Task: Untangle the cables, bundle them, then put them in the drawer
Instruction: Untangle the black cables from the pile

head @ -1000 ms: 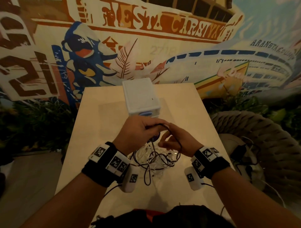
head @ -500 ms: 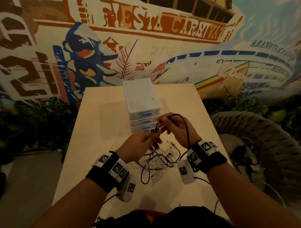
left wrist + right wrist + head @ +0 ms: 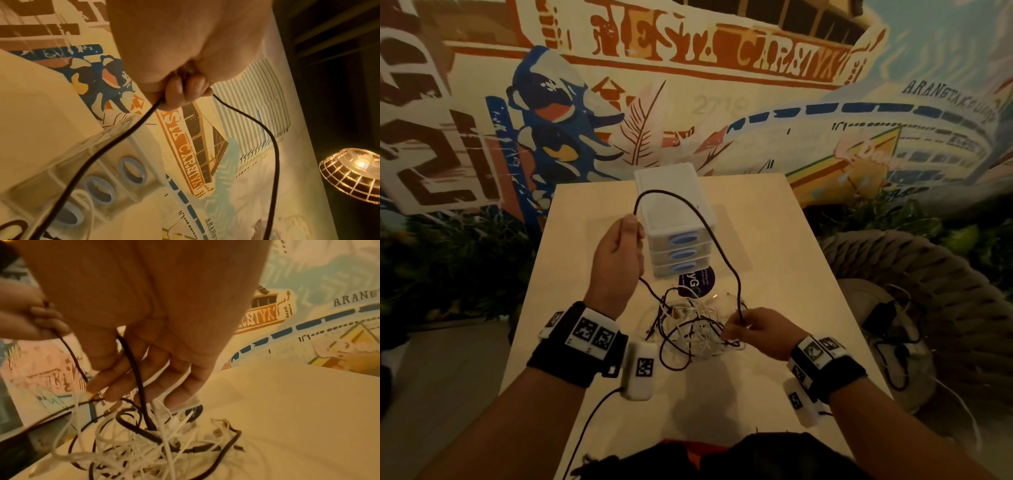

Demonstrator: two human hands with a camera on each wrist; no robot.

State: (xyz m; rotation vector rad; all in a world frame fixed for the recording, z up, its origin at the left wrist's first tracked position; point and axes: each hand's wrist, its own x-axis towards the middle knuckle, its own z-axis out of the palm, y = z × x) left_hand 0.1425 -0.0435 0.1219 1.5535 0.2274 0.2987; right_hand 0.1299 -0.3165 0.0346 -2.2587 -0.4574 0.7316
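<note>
A tangle of black and white cables (image 3: 697,329) (image 3: 144,446) lies on the pale table (image 3: 784,260) in front of a small white drawer unit (image 3: 674,205) (image 3: 82,170) with three blue-handled drawers, all closed. My left hand (image 3: 619,250) (image 3: 185,91) is raised beside the unit and grips a black cable (image 3: 709,222) (image 3: 271,146). That cable arcs over the unit and drops to my right hand (image 3: 750,330) (image 3: 131,369), which pinches it just above the tangle.
A dark round sticker (image 3: 697,281) lies on the table under the drawer unit's front. A woven rope chair (image 3: 914,281) holding a black cable and adapter (image 3: 887,318) stands to the right. A painted mural wall rises behind the table. A lit lamp (image 3: 353,175) hangs nearby.
My left hand rose up and left with the black cable, drawing out a tall loop. My right hand dropped from near the drawer unit down to the tangle, sliding along the cable.
</note>
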